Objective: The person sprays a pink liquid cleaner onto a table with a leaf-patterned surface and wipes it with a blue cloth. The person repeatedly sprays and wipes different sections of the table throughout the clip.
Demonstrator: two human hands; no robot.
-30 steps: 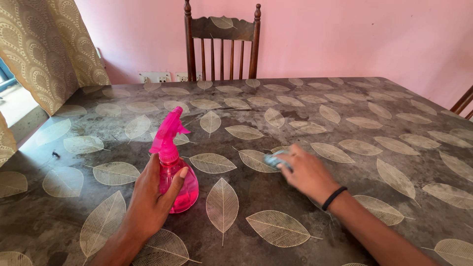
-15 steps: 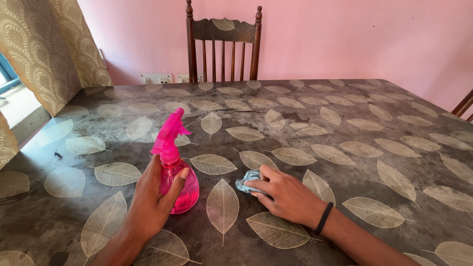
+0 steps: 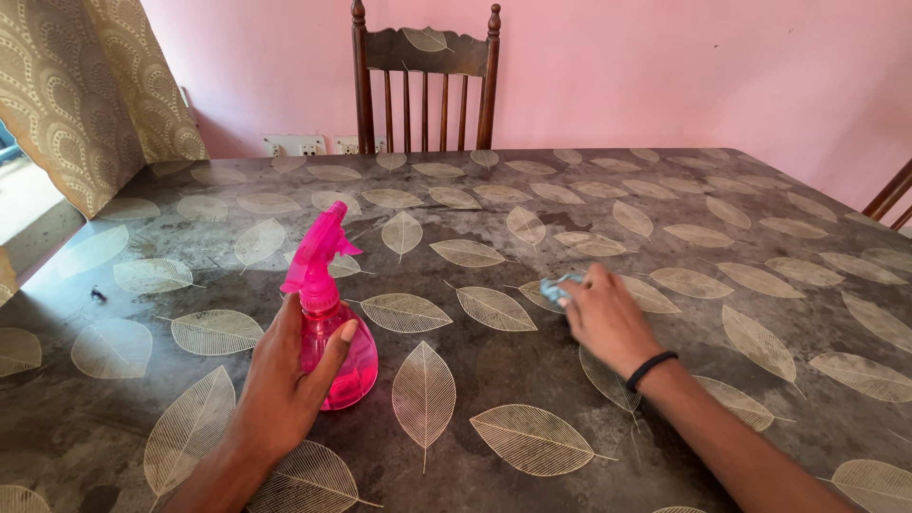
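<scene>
Our left hand (image 3: 285, 385) wraps its fingers and thumb around the belly of the pink spray bottle (image 3: 328, 313), which stands upright on the table (image 3: 494, 380) at about 7 o'clock in our view. Our right hand (image 3: 603, 318) presses flat on a small blue cloth (image 3: 556, 288) near the centre, fingers closed over it. Bare leaf-patterned tabletop spreads toward 2 and 4 o'clock. A wooden chair (image 3: 425, 81) stands at the far edge, 12 o'clock; a curtain (image 3: 90, 95) hangs at 10.

our one head cam, looking down and forward across the table (image 3: 532, 370), close to our hands, chair (image 3: 425, 85) at far edge
</scene>
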